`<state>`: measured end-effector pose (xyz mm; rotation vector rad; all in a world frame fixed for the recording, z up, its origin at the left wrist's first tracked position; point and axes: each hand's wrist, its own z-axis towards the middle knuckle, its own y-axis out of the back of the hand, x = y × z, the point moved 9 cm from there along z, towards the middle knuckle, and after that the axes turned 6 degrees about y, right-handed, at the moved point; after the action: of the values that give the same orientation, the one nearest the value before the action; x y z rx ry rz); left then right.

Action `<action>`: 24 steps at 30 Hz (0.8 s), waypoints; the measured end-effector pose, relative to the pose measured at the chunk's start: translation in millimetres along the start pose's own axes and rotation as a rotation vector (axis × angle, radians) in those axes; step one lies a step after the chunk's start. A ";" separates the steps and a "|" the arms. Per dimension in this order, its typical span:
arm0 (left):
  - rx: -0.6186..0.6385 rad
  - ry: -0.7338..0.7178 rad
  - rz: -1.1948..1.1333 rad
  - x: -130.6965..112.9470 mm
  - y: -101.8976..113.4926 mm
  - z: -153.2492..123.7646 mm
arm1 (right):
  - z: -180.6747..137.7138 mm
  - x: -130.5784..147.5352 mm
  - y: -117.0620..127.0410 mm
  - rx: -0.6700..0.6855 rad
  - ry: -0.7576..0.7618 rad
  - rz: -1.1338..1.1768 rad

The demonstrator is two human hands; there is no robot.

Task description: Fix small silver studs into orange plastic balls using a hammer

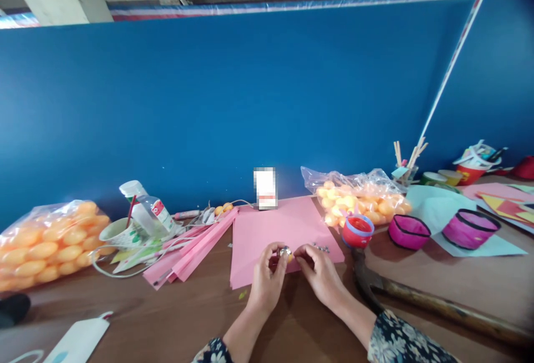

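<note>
Both hands are working over the pink sheet (267, 224): the left hand (267, 282) is pinching a small silvery piece (286, 251) between thumb and fingertips, while the right hand (320, 274) is bunching its fingertips just beside it, contact not discernible. The work is looking early, since only this piece is being handled, loose metal bits (321, 248) are lying on the sheet, and the nearby bag of orange balls (362, 196) is sitting well filled. The bare table (187, 318) is offering open room toward the person, whereas the red cap (357, 230) and hammer (367, 282) are crowding the right side and the pink strips (196, 249) are bordering the sheet's left edge.
</note>
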<state>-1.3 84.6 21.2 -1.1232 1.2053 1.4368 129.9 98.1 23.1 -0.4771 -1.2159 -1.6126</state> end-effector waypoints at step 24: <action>-0.018 -0.011 -0.031 5.6 0.7 1.4 | -0.2 -1.7 -0.9 0.000 -0.007 -0.004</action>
<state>-3.0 86.5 15.9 -1.1404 1.1651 1.4311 129.8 98.7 21.3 -0.4812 -1.2223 -1.6156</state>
